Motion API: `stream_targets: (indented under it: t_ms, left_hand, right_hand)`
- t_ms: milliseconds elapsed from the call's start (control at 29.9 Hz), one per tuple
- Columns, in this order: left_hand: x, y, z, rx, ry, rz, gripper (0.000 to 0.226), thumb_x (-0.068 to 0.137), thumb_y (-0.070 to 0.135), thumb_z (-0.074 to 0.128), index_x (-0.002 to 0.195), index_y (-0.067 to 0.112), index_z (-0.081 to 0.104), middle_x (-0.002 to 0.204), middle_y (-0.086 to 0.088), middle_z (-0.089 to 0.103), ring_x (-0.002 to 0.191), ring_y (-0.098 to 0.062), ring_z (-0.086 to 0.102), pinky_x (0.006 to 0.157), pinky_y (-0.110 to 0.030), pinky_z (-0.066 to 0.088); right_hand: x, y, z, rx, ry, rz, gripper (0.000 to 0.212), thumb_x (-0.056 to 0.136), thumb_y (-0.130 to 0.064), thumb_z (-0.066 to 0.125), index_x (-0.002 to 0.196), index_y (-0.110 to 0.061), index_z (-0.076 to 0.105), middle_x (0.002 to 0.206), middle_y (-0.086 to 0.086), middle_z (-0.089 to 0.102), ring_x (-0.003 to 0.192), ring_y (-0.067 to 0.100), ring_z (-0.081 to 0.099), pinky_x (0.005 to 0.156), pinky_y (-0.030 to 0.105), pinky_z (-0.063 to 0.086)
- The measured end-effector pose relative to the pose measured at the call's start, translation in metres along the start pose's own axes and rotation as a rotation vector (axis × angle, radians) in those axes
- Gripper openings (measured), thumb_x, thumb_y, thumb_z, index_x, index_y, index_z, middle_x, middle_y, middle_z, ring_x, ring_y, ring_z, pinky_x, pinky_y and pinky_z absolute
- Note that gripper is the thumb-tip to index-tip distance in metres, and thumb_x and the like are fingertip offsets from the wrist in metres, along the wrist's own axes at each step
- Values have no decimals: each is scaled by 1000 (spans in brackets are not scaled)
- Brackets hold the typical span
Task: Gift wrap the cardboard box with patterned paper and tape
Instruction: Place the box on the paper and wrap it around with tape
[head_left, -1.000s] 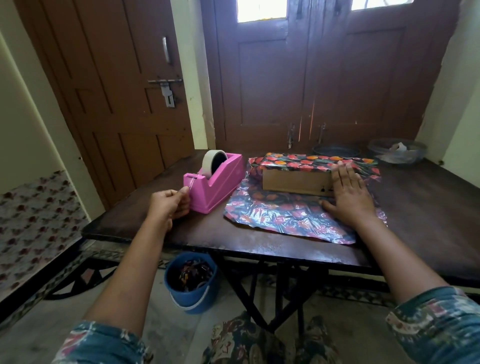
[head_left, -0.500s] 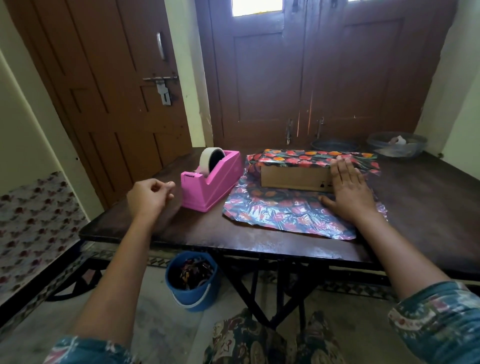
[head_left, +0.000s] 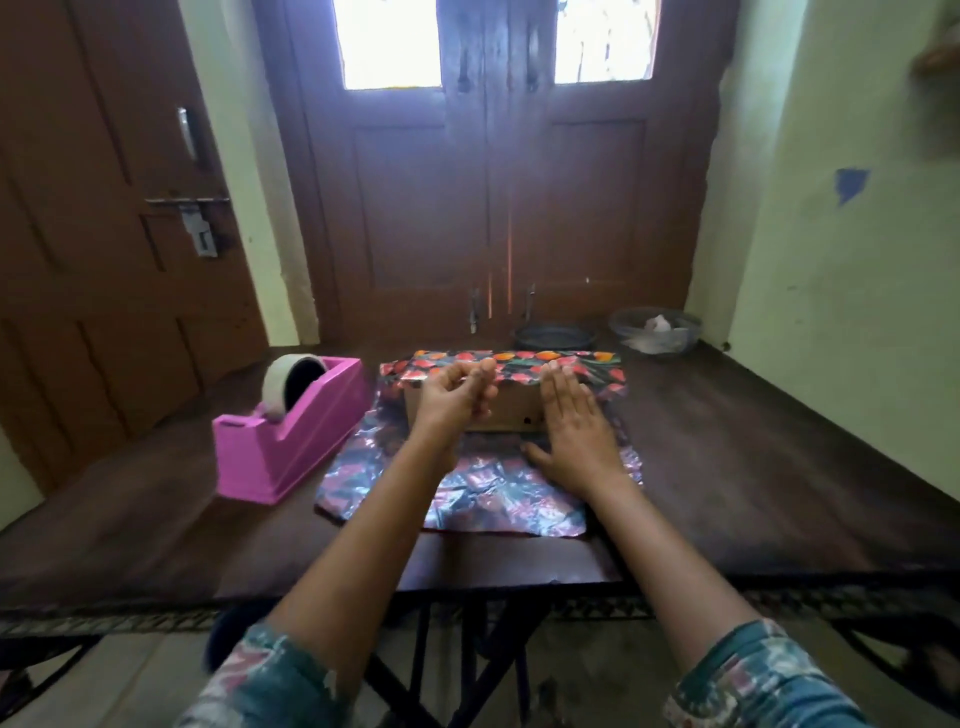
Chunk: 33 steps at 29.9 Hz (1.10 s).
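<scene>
The cardboard box (head_left: 514, 411) lies on a sheet of shiny floral patterned paper (head_left: 467, 499) in the middle of the dark table (head_left: 753, 467). The paper's far flap is folded over the box top. My right hand (head_left: 571, 431) lies flat with straight fingers, its fingertips holding that flap at the box's upper front edge and its palm over the near sheet. My left hand (head_left: 457, 397) hovers at the left part of the box, fingertips pinched together on a small strip of clear tape that is hard to make out. The pink tape dispenser (head_left: 291, 431) with its roll stands to the left.
A dark bowl (head_left: 553, 338) and a glass bowl (head_left: 654, 330) holding crumpled scraps sit at the table's far edge before brown double doors. A blue bucket (head_left: 221, 642) shows partly under the near left edge. Walls close in on the right.
My left hand drew tape off the dispenser, then travelled right and forward to the box with fingers pinched. The right hand stayed on the paper flap. The view tilted upward.
</scene>
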<state>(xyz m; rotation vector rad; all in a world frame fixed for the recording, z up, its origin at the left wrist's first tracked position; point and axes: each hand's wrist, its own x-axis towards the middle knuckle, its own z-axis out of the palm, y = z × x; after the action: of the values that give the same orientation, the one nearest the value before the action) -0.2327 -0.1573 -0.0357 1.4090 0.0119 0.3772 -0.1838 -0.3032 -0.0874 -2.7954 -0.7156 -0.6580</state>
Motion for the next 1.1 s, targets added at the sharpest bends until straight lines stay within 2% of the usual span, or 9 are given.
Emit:
stream_targets:
  t_ms: [100, 201, 368, 502, 602, 669, 802, 936, 1103]
  left_hand:
    - [23, 3, 29, -11, -71, 3, 21, 92, 19, 57, 72, 15, 56, 46, 9, 55, 38, 0, 43, 40, -13, 36]
    - [44, 9, 45, -61, -78, -23, 20, 93, 23, 55, 76, 13, 57, 55, 7, 57, 41, -4, 48, 41, -17, 41]
    - [54, 9, 49, -17, -84, -196, 15, 96, 24, 50, 85, 17, 56, 77, 0, 61, 62, -12, 54, 54, -22, 48]
    - [53, 2, 45, 73, -34, -272, 18, 96, 22, 51, 82, 13, 57, 70, 0, 56, 51, -7, 47, 41, -15, 39]
    - [50, -6, 43, 155, 5, -270, 21, 95, 21, 53, 77, 10, 58, 64, -1, 54, 40, -4, 42, 38, -13, 33]
    - [48, -11, 43, 226, 35, -248, 20, 93, 20, 56, 75, 9, 59, 64, -1, 57, 42, -6, 42, 37, -14, 33]
    - [47, -22, 42, 349, 114, -190, 21, 88, 21, 62, 70, 11, 62, 63, -1, 62, 47, -9, 48, 44, -19, 37]
    - [45, -35, 41, 429, 158, -147, 23, 86, 25, 66, 68, 11, 64, 66, -4, 66, 52, -13, 56, 56, -26, 49]
    - [42, -47, 35, 443, 174, -143, 30, 85, 33, 66, 63, 12, 64, 64, -4, 67, 51, -13, 56, 61, -25, 46]
  right_hand:
    - [1, 1, 3, 73, 31, -17, 94, 85, -45, 49, 145, -2, -10, 155, 14, -11, 144, 26, -9, 108, 26, -17]
    - [2, 2, 4, 114, 34, -18, 97, 85, -39, 55, 144, -2, -12, 155, 14, -12, 144, 25, -11, 113, 29, -15]
    - [2, 2, 5, 165, 49, -8, 98, 83, -34, 60, 145, -2, -8, 156, 14, -8, 144, 25, -10, 110, 24, -13]
    - [2, 2, 6, 178, 39, 4, 99, 84, -34, 60, 144, -3, -13, 155, 13, -13, 144, 23, -13, 110, 25, -13]
    - [2, 2, 5, 183, 34, 13, 100, 85, -34, 59, 144, -3, -15, 155, 12, -14, 144, 23, -13, 109, 24, -14]
    - [2, 2, 4, 187, 21, 20, 99, 86, -34, 59, 144, -4, -16, 155, 12, -15, 143, 22, -14, 109, 24, -14]
    - [1, 0, 2, 185, 19, 24, 99, 86, -34, 59, 144, -4, -15, 155, 13, -15, 143, 23, -14, 108, 24, -15]
    - [1, 0, 1, 172, 5, 25, 96, 88, -35, 56, 144, -4, -15, 155, 12, -16, 143, 23, -15, 107, 24, -16]
    - [2, 1, 1, 153, 8, 26, 96, 88, -36, 55, 144, -4, -15, 155, 13, -14, 144, 23, -13, 110, 25, -12]
